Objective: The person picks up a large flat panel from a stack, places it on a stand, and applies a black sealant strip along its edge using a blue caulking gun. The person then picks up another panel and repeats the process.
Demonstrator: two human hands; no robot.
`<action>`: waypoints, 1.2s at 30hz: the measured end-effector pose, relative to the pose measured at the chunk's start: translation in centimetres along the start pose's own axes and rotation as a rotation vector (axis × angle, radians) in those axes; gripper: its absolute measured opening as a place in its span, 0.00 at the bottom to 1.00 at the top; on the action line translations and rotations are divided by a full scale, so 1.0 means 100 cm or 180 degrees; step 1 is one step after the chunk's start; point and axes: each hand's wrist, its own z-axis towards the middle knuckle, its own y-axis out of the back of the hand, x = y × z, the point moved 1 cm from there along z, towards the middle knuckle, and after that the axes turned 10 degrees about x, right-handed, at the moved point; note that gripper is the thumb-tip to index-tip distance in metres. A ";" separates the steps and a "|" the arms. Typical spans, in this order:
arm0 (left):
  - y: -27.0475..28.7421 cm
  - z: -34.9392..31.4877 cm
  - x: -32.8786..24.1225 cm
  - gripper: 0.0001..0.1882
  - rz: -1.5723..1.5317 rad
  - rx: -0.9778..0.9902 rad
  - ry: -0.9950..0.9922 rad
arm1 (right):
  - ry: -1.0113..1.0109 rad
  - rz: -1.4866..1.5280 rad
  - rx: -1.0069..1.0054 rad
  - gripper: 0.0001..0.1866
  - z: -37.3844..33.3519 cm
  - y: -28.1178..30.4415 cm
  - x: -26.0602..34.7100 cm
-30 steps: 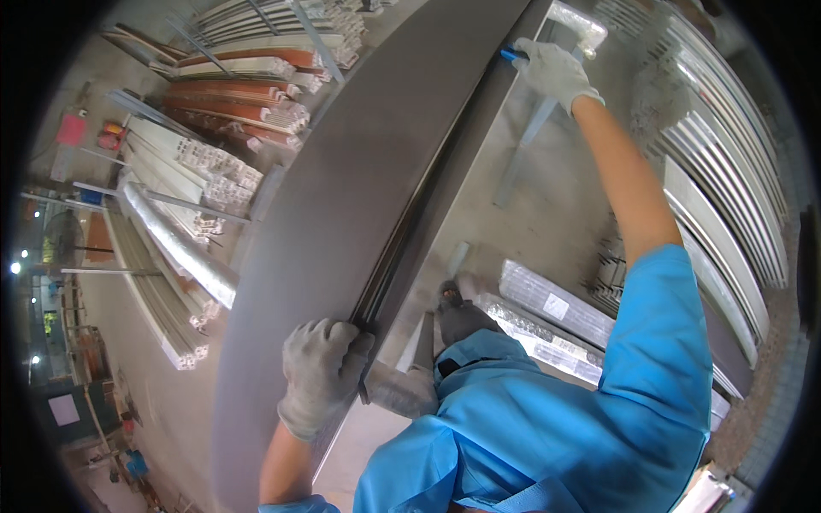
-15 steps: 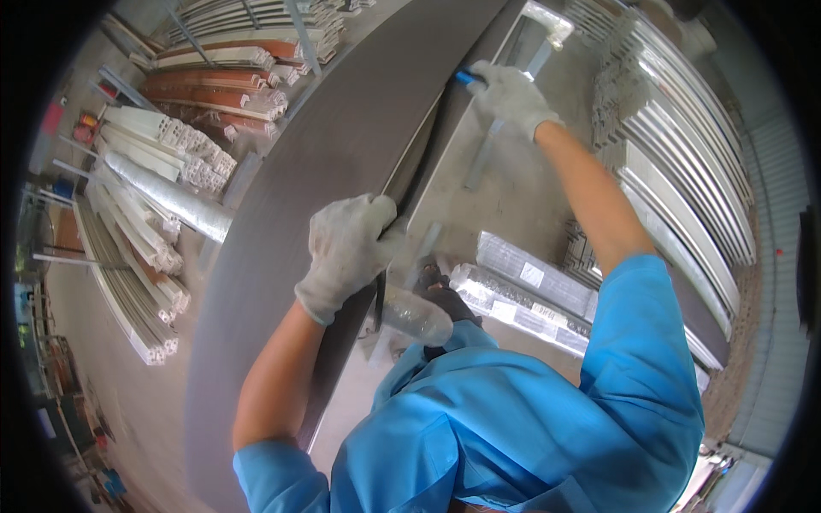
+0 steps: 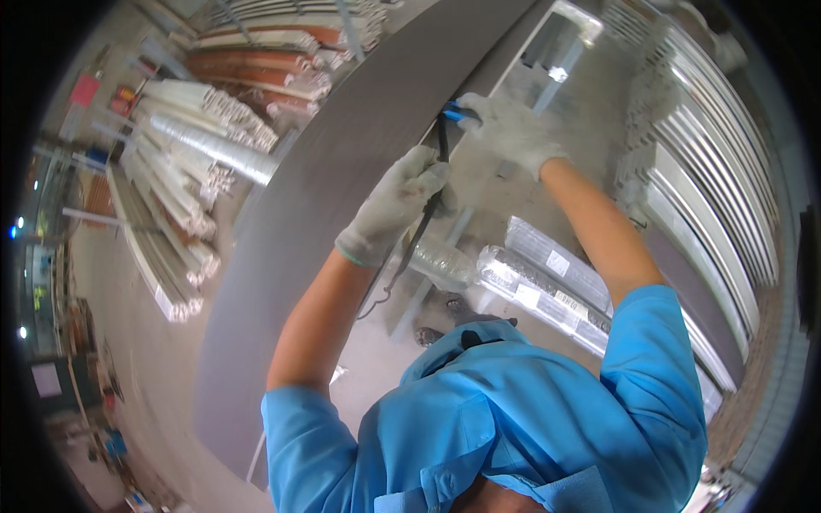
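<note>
My left hand (image 3: 398, 203), in a whitish work glove, is closed around a black flexible strip (image 3: 417, 232) at the edge of a long dark-grey panel (image 3: 342, 162). Below that hand the strip dangles in a loose curve; above it, the strip runs up to the right hand. Gloved as well, my right hand (image 3: 510, 130) grips a small blue tool (image 3: 460, 112) against the panel's edge, where the strip ends. The fingers cover most of the tool, so its kind cannot be made out.
Metal profiles (image 3: 693, 171) lie stacked on the right. Plastic-wrapped bundles (image 3: 547, 295) rest on the floor below my right arm. To the left are white and brown profiles (image 3: 256, 64) and a wrapped roll (image 3: 214, 147). A pale frame bar (image 3: 513, 60) runs beside the panel.
My left hand has moved up along the panel's edge, closer to the right hand. More of the black strip now shows, hanging off the edge. The right hand, still with the blue tool, has come slightly lower.
</note>
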 end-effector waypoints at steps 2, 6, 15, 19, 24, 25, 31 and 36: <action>-0.010 -0.030 0.004 0.12 -0.0784 -0.0033 0.0036 | 0.0033 0.0137 -0.0038 0.17 -0.001 -0.002 -0.003; -0.043 -0.129 0.011 0.15 -0.1218 -0.0488 0.0537 | 0.0002 0.0082 0.0093 0.18 0.000 -0.005 -0.009; -0.071 -0.294 -0.016 0.14 0.0705 -0.1727 0.1059 | -0.0022 -0.0045 0.0004 0.18 0.001 -0.012 -0.010; -0.046 -0.303 -0.005 0.08 0.1520 -0.1824 0.0847 | -0.0201 0.0094 -0.0194 0.17 -0.001 -0.012 0.003; -0.034 -0.303 0.007 0.06 0.2322 -0.1448 0.0575 | -0.0322 0.0064 -0.0375 0.16 -0.028 -0.027 0.053; -0.034 -0.303 0.010 0.06 0.2391 -0.1467 0.0438 | -0.0230 0.0032 -0.0393 0.16 -0.043 -0.035 0.072; -0.034 -0.299 0.023 0.04 0.2594 -0.1562 -0.0107 | 0.0082 -0.0196 -0.0173 0.16 -0.149 -0.086 0.209; -0.030 -0.305 0.011 0.10 0.2288 -0.1747 -0.0620 | 0.0202 0.0153 -0.0607 0.16 -0.178 -0.097 0.249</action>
